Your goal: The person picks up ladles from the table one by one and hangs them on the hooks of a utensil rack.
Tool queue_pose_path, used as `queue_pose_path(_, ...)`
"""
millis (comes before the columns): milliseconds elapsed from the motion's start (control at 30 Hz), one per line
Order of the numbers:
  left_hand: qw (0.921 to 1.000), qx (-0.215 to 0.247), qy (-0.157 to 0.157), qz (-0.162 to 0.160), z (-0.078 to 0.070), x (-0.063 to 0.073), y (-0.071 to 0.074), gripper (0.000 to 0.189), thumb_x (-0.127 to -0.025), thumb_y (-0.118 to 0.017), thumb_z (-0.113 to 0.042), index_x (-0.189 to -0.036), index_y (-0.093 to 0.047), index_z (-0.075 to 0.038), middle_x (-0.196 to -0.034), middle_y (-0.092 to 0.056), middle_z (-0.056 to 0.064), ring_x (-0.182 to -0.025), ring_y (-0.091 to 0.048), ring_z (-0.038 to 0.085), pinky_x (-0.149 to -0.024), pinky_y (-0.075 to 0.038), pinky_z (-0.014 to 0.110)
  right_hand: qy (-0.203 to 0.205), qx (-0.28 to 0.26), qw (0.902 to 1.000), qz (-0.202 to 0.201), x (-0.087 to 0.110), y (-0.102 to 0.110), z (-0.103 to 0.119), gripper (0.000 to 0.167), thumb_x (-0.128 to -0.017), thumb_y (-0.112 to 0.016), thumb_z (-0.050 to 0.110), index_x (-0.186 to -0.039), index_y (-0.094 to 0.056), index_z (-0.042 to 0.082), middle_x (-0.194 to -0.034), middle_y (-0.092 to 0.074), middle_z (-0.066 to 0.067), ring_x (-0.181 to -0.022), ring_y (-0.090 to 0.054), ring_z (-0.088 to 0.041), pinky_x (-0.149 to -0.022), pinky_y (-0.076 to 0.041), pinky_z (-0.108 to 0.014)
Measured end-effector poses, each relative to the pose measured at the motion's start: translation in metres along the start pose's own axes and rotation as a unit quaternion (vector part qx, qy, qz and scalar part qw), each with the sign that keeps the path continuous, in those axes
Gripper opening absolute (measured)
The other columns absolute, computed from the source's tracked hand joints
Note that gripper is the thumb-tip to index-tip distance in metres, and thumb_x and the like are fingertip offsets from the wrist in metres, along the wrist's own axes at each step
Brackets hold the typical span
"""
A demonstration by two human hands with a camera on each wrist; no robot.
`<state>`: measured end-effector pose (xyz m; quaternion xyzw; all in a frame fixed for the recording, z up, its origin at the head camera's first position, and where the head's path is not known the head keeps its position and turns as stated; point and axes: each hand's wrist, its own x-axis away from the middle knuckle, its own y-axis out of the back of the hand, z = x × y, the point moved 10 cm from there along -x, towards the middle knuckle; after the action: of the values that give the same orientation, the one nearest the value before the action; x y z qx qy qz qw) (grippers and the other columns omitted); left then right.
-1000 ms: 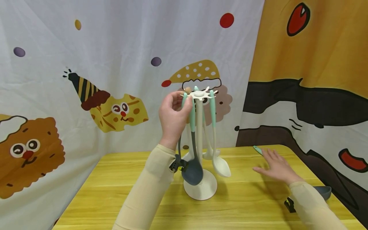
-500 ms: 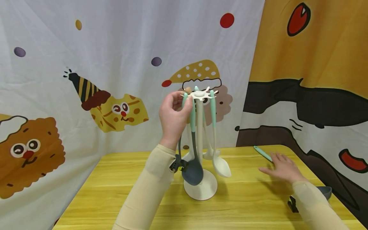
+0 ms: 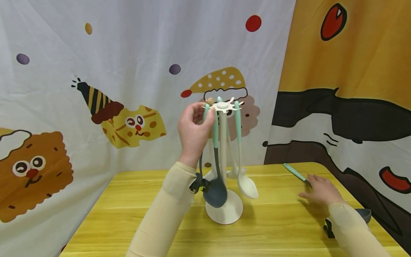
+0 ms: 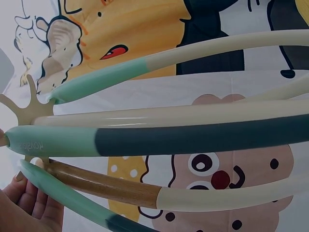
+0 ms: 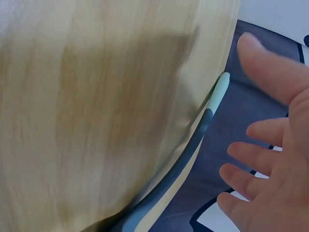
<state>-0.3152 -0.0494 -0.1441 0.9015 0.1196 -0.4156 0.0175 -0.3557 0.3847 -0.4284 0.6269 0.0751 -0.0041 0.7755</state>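
Note:
A cream utensil stand stands upright on the table, hung with several mint-handled utensils. My left hand holds the stand's hooked top, thumb in front beside the mint handles; in the left wrist view its fingers curl behind them. A dark ladle and a white spoon hang at the front. At the right, my right hand hovers with fingers spread over a loose dark ladle with a mint handle. The right wrist view shows its dark shaft apart from the fingers.
The wooden table has its right edge close beside the loose ladle. A printed curtain hangs behind. A wooden-handled utensil also hangs on the stand. Part of the loose ladle's head shows past the right sleeve.
My right hand has shifted right and slightly nearer to me, uncovering more of the loose ladle's handle and shaft. The left hand has kept its hold on the stand's top.

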Motion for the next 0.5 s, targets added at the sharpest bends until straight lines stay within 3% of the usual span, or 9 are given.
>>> queue_pose_path(367,1.0000,0.009,-0.002,0.002,-0.001,-0.001,-0.001,0.027,-0.089,-0.070,-0.018,-0.108,-0.065,0.000,-0.100,-0.064,0.009,-0.089,-0.062,0.020,-0.083,-0.054,0.031,-0.065,-0.010,0.9978,0.009,0.001,-0.001,-0.022,0.074,-0.084,-0.077,0.025,-0.129,-0.044,-0.023,-0.121,-0.049,-0.045,-0.105,-0.050,-0.061,-0.083,-0.046,-0.066)
queue_pose_path(500,1.0000,0.010,-0.002,0.001,-0.001,-0.001,-0.001,0.027,-0.089,-0.070,-0.018,-0.108,-0.064,0.000,-0.100,-0.064,0.010,-0.089,-0.062,0.020,-0.084,-0.054,0.031,-0.081,-0.016,0.9965,0.015,0.001,-0.002,-0.028,0.056,-0.084,-0.076,0.019,-0.119,-0.053,-0.018,-0.104,-0.058,-0.038,-0.092,-0.057,-0.053,-0.075,-0.049,-0.060)
